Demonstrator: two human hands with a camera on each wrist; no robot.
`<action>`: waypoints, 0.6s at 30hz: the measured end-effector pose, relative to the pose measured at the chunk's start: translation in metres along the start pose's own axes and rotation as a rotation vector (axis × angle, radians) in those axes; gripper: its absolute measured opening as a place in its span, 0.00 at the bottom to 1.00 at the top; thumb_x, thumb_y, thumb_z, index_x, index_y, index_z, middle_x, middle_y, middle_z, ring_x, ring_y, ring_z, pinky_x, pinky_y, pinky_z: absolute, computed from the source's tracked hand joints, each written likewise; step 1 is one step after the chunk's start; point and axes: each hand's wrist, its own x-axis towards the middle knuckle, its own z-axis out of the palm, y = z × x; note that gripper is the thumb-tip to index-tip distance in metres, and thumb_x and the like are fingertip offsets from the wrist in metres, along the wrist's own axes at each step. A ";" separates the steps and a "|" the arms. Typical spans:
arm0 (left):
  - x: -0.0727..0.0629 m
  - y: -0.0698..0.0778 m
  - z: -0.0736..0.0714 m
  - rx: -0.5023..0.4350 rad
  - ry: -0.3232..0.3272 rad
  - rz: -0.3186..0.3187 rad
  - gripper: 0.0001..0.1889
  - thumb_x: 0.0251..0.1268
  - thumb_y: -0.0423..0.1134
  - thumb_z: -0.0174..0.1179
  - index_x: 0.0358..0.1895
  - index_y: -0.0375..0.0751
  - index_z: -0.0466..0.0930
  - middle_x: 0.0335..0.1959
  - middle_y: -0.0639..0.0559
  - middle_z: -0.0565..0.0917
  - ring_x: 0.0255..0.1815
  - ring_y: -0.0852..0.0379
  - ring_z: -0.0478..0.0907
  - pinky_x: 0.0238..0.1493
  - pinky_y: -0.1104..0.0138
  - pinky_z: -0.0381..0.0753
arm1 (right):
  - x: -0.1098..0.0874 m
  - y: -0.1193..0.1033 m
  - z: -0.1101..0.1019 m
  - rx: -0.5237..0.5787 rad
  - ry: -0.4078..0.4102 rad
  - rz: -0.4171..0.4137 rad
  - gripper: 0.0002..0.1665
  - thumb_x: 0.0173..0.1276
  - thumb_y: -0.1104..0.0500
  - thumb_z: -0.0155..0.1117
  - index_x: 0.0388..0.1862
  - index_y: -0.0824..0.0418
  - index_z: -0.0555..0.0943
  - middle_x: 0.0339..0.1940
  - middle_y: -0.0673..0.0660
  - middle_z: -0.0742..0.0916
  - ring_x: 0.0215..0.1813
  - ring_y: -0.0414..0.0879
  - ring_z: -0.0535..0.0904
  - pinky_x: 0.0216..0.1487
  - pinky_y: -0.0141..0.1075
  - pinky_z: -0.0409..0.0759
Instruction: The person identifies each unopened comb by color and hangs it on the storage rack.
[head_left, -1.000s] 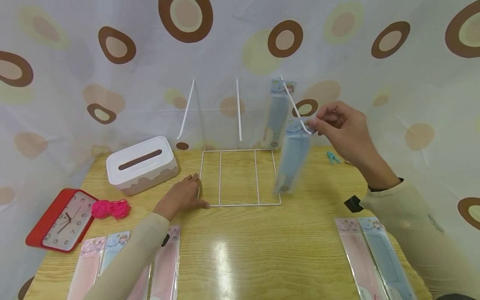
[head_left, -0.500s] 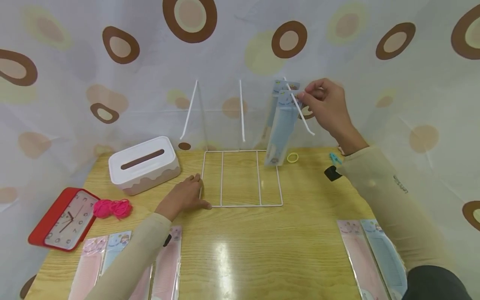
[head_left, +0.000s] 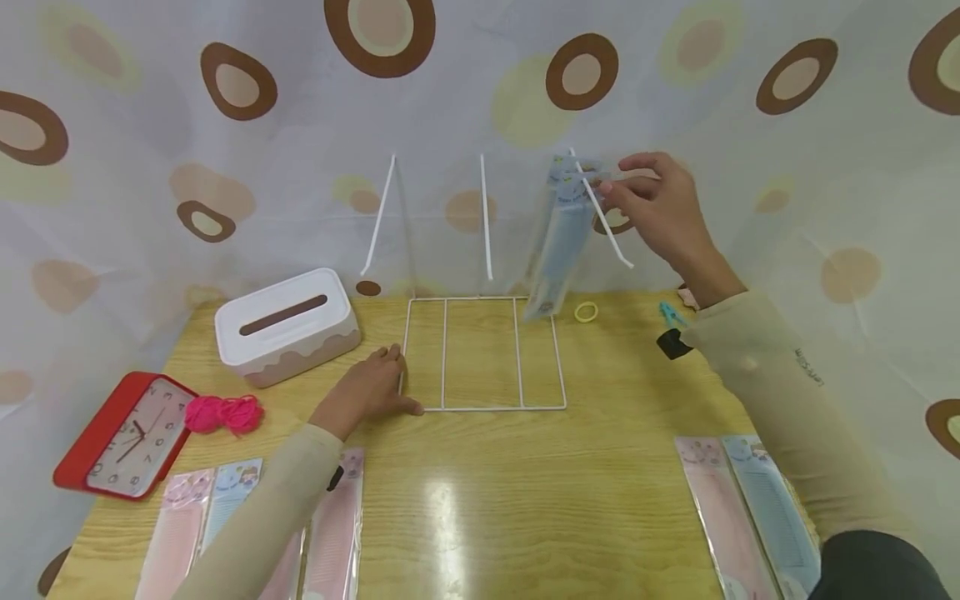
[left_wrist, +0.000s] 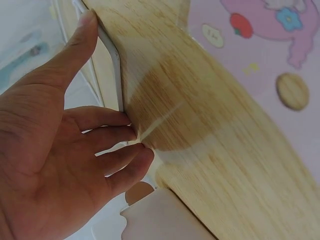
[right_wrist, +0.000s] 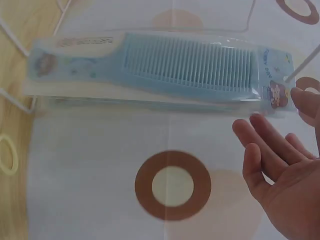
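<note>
A blue comb in a clear packet hangs from the right prong of a white wire rack, close in front of another blue packet. At its header card, my right hand has its fingers spread and the thumb tip right at the card's edge. The right wrist view shows the comb lying across, teeth visible, and the hand with loose fingers. My left hand rests at the rack base's left front corner, fingers and thumb extended along the wire in the left wrist view.
Left of the rack stand a tissue box, pink yarn and a red clock. Packaged combs lie front left and front right. A yellow ring and teal clip lie at the back right.
My right hand has slid the packaged comb back along the right prong, near the other packet, and its fingers have since spread from the card. The left hand stays at the rack base.
</note>
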 end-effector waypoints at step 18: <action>-0.007 -0.002 0.001 -0.015 0.021 -0.003 0.53 0.54 0.64 0.70 0.70 0.21 0.64 0.74 0.27 0.59 0.74 0.31 0.59 0.68 0.42 0.68 | -0.144 0.109 -0.078 -0.528 -0.666 0.037 0.40 0.63 0.50 0.74 0.67 0.71 0.72 0.62 0.70 0.80 0.59 0.65 0.79 0.55 0.62 0.76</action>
